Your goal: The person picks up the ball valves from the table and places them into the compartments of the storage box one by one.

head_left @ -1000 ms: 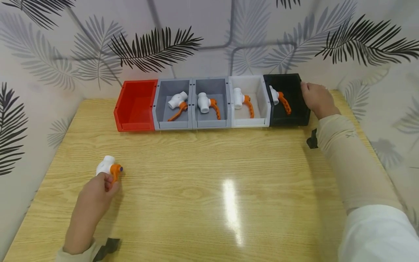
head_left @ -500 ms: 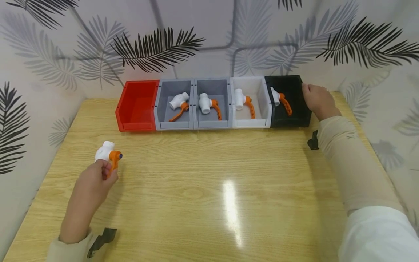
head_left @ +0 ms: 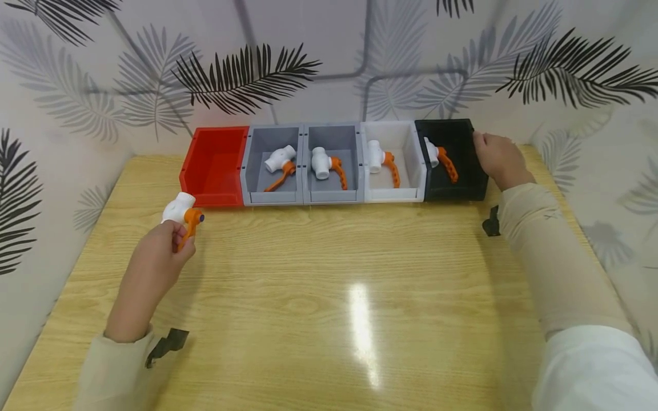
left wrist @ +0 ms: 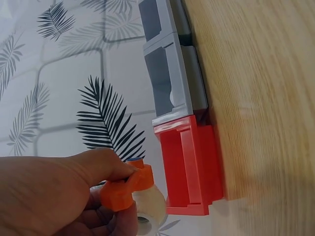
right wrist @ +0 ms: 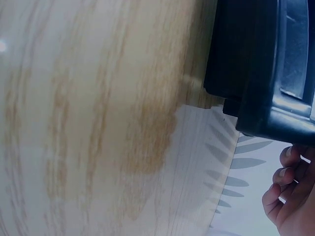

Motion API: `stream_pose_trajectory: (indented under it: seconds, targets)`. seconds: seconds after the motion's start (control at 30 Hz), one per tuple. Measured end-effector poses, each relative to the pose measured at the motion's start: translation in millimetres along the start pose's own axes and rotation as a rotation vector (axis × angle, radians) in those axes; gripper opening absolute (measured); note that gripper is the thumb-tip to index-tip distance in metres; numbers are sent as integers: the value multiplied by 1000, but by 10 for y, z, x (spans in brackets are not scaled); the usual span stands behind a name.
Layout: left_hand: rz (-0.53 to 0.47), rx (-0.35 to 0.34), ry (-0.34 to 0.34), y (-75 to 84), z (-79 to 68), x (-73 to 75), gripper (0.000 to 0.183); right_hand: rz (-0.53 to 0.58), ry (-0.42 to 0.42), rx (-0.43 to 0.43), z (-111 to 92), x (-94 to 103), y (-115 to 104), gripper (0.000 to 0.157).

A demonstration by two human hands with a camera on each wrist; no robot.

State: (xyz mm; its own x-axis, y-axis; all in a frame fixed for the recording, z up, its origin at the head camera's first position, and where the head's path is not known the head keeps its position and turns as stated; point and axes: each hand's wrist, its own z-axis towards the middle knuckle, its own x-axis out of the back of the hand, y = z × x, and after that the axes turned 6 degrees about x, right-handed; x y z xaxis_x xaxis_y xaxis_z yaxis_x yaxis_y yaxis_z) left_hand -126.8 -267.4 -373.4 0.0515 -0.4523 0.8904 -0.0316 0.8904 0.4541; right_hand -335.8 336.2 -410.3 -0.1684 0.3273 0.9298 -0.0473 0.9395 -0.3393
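My left hand pinches the orange handle of a white ball valve between thumb and fingers. The valve is held just in front of the left part of the red bin, apart from it in the left wrist view. My right hand grips the outer right wall of the black bin; its curled fingers show beside that bin in the right wrist view. Inside the black bin lies another ball valve, partly hidden by the bin's left wall.
Between the red and black bins stand two grey bins and a white bin, each with one orange-handled valve inside. All the bins form a joined row at the back of the wooden table, against a leaf-patterned curtain.
The left hand has carried the valve forward and slightly right, from the left side of the table up toward the red bin. My right hand stays at the black bin.
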Motion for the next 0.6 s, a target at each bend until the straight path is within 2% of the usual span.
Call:
stream_pose_trajectory:
  seconds: [0.3,0.6]
  targets:
    - [-14,-42,27,14,233,-57,13,20,-15,3,23,-23,22,76]
    - [-17,-53,16,44,469,-103,17,14,2,-2,30,-20,52,77]
